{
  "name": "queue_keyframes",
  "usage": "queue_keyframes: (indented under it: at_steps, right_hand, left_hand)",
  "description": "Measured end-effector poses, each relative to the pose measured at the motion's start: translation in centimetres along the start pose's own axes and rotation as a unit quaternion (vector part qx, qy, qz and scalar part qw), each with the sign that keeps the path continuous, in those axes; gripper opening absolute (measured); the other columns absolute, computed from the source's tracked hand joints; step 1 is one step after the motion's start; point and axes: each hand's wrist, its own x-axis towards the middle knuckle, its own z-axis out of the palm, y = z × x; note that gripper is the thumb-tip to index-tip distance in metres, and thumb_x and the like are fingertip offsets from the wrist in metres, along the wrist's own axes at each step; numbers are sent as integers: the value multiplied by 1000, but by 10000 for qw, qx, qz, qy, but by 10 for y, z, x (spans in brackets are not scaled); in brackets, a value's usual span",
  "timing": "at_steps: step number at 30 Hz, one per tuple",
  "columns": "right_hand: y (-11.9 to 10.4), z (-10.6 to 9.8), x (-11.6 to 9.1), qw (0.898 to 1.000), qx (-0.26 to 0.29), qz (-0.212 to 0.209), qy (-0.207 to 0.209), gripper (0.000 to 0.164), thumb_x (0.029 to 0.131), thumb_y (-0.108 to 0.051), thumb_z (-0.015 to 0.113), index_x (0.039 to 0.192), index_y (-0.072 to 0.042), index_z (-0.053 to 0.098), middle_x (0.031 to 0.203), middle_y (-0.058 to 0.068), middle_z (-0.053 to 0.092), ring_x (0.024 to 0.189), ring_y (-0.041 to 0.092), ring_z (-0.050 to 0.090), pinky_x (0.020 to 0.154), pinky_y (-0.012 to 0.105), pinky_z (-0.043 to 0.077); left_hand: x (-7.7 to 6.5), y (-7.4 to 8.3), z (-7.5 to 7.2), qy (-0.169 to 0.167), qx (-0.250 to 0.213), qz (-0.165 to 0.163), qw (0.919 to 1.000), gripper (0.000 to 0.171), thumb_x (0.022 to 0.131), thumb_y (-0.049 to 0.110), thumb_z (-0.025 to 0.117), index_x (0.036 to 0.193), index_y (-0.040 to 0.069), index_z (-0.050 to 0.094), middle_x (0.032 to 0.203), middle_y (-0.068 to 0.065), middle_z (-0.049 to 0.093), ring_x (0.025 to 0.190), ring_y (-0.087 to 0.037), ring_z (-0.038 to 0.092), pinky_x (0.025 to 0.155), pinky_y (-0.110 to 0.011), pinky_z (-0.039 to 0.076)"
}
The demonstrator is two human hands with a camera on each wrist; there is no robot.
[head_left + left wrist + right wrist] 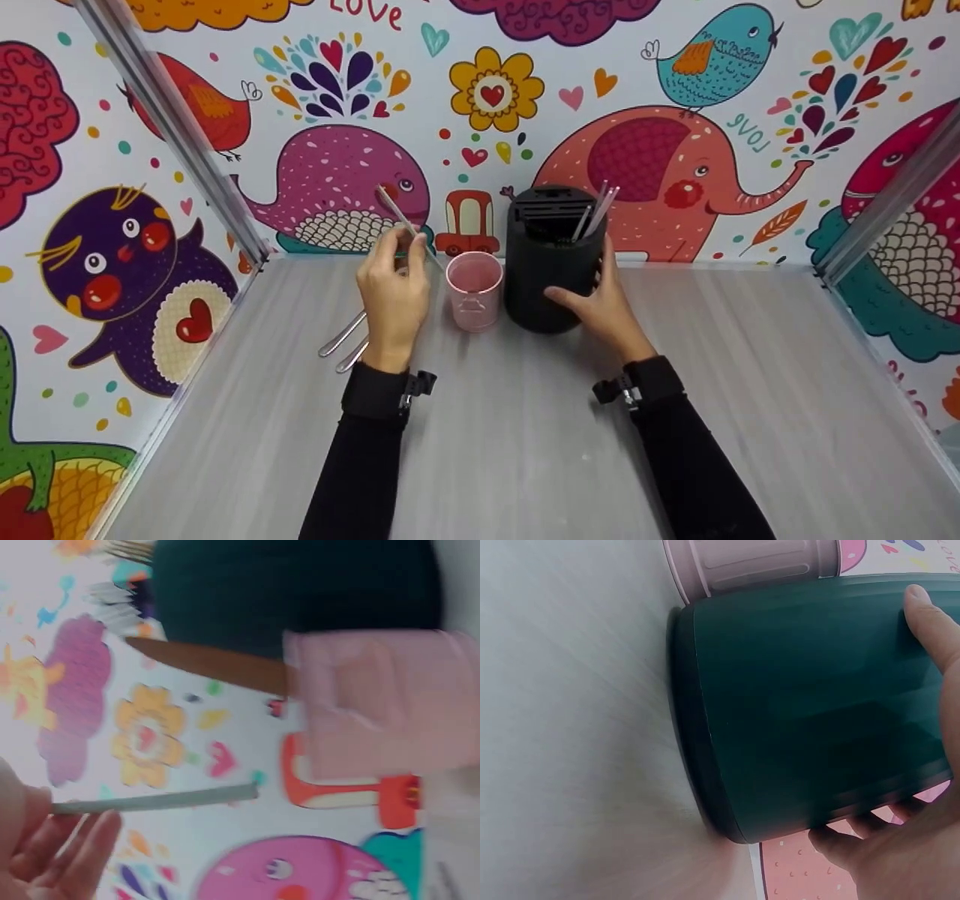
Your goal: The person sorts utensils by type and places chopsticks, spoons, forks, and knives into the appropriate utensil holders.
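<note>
My left hand pinches a slender pale stick between thumb and fingers. The stick slants, its lower end near the left rim of a pink cup; its exact kind is not clear. My right hand grips a black cylindrical knife block, thumb across the front and fingers round the right side. Slots cross the block's top, and a few thin light sticks stand in its open part. The cup stands upright close to the block's left side. What the cup holds is hidden.
Two metal utensil handles lie on the grey table left of the cup, their far ends hidden behind my left hand. A patterned back wall rises directly behind the block. Metal posts mark the corners.
</note>
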Motion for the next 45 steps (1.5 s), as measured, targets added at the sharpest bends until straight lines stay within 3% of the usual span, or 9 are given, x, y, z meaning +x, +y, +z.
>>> queue_keyframes:
  at_steps: [3,8,15,19,22,31,35,38,45]
  right_hand:
    - [-1,-2,1,9999,-20,103,-33,133,84,-62,92,171,-57,-9,188,-6,5,173,33,15,138,67,21]
    - [-2,-3,2,9998,-85,176,-40,134,83,-66,91,171,-59,-9,188,-7,5,173,32,15,138,67,21]
    - [1,-1,3,9999,-118,-48,63,132,83,-63,92,171,-59,-6,188,-5,9,172,34,18,138,67,22]
    - [3,2,3,9987,-184,-423,205,133,85,-54,95,176,-47,-2,187,1,14,171,33,23,138,64,26]
    - [3,2,3,9975,-201,-614,281,134,87,-45,96,178,-36,-2,187,5,14,169,30,26,137,60,28]
    - [5,1,5,9917,-74,-1257,268,108,99,-17,81,179,-24,8,184,9,21,167,23,26,138,55,26]
    - [7,1,7,9872,-316,-1533,290,87,108,-13,69,176,-9,15,180,16,27,168,26,27,140,49,21]
    - [9,1,9,9821,-563,-1768,329,81,106,-10,68,171,4,21,174,24,33,164,33,31,139,49,21]
    - [12,0,9,9746,-681,-2094,410,85,94,-12,79,163,4,33,161,21,45,150,28,42,131,39,28]
  left_hand:
    - [3,25,-2,203,-213,500,9983,19,107,14,74,115,-3,77,104,-15,78,94,-24,78,85,-34,68]
    - [8,61,0,175,-752,929,9927,18,106,13,75,113,-3,77,106,-14,76,98,-20,77,88,-29,67]
    - [1,92,20,-553,-1273,1002,9852,15,107,11,73,115,-2,74,106,-13,75,91,-18,78,80,-31,69]
    - [-9,105,36,-921,-1682,876,9775,19,109,11,70,124,-1,70,111,-14,79,98,-19,82,85,-30,69]
    - [-15,114,49,-1073,-1810,1105,9713,19,108,7,70,125,-1,68,114,-13,82,105,-17,82,93,-27,67]
    - [-27,125,84,-998,-837,2500,9595,14,110,7,65,119,1,73,116,-10,79,114,-19,77,111,-21,57]
    - [-33,120,95,-1147,-483,2698,9548,15,111,8,64,122,4,73,117,-9,76,114,-17,76,114,-20,54]
    - [-36,119,101,-1160,-216,2834,9517,15,108,6,68,122,5,74,116,-7,75,111,-16,76,111,-19,56]
    - [-36,125,103,-892,125,3073,9473,17,109,5,65,122,6,76,114,-8,75,107,-19,74,107,-22,59]
